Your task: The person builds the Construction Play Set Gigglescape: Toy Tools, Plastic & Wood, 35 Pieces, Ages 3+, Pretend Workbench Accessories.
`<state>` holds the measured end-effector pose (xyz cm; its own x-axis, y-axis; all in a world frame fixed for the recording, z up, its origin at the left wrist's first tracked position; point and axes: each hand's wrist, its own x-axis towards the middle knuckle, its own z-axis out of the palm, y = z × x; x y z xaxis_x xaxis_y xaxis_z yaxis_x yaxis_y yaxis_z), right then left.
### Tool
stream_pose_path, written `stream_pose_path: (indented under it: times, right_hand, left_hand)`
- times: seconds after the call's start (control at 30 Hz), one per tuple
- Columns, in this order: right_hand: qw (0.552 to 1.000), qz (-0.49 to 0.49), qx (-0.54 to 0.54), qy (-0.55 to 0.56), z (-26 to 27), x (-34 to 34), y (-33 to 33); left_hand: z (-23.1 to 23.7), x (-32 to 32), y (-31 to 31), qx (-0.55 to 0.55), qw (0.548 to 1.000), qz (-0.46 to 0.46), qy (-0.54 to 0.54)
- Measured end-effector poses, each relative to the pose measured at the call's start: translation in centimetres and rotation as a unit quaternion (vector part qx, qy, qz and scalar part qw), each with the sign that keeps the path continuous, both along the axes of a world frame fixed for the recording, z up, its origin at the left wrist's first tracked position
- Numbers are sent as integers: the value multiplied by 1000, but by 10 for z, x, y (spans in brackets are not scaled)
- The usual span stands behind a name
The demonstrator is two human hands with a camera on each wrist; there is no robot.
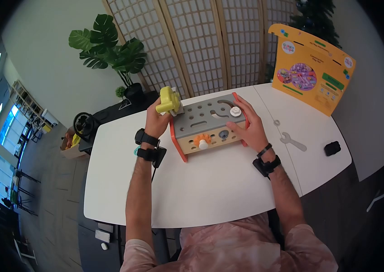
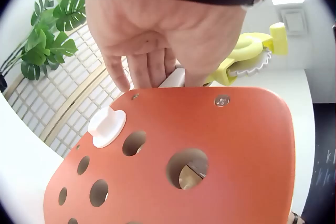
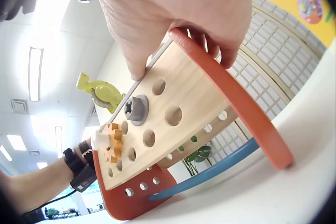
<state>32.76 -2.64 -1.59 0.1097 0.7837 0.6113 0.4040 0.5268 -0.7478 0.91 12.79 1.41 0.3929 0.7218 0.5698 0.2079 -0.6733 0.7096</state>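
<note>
A wooden toy workbench (image 1: 205, 119) with a grey perforated top and red end panels (image 2: 236, 140) stands on the white table. My left hand (image 1: 156, 121) is at its left end, with thumb and fingers around a pale part under a yellow toy circular saw (image 1: 169, 100). The saw's toothed disc (image 2: 252, 65) shows in the left wrist view. My right hand (image 1: 251, 129) grips the bench's right end, thumb on the top's front edge, fingers over the red panel. An orange gear (image 1: 201, 139) and a grey screw (image 3: 136, 109) sit on the front; a white bolt (image 1: 235, 111) is on top.
On the right of the table (image 1: 192, 195) lie a grey toy wrench (image 1: 293, 141), a small grey nut (image 1: 276, 122) and a black object (image 1: 332, 148). A yellow box (image 1: 312, 68) stands at the back right. A black fan (image 1: 84, 125) is beyond the left edge.
</note>
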Motion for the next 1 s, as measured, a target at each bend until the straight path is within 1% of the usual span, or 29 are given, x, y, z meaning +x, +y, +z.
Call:
stream_pose_path:
  times: [0.17, 0.27, 0.4, 0.5, 0.57, 0.7, 0.77, 0.8, 0.87, 0.9, 0.97, 1.0]
  right_hand:
    - [1000, 2, -6, 4, -1, 0, 1]
    - [1000, 1, -12, 5, -1, 0, 1]
    - [1000, 13, -4, 18, 1, 0, 0]
    - [1000, 17, -16, 16, 3, 0, -3]
    - [1000, 4, -5, 4, 2, -1, -2]
    - [1000, 1, -1, 0, 1, -2, 0]
    - [999, 19, 5, 50, -3, -6, 1]
    - [999, 24, 3, 47, -4, -7, 1]
    - [1000, 4, 12, 18, -3, -7, 2]
    - [1000, 7, 13, 15, -5, -7, 5]
    - [997, 19, 9, 77, -7, -5, 11]
    - [997, 18, 11, 74, -8, -4, 13]
  left_hand:
    - [0, 0, -1, 14, 1000, 12, 21]
    - [-3, -1, -2, 5, 999, 22, 36]
    - [-5, 1, -2, 18, 999, 7, 29]
    - [-6, 3, -5, -7, 999, 3, 31]
    - [-13, 3, 1, -48, 998, -30, -10]
    - [-13, 3, 1, -51, 998, -36, -9]
    - [-10, 5, -1, -77, 997, -31, 3]
    - [-9, 5, -3, -79, 996, -26, 0]
    - [-5, 5, -6, -91, 995, -40, -12]
    - [-6, 5, -6, -66, 997, -49, -5]
    - [-11, 3, -2, -59, 997, -53, -7]
    - [-13, 3, 0, -54, 997, -58, -5]
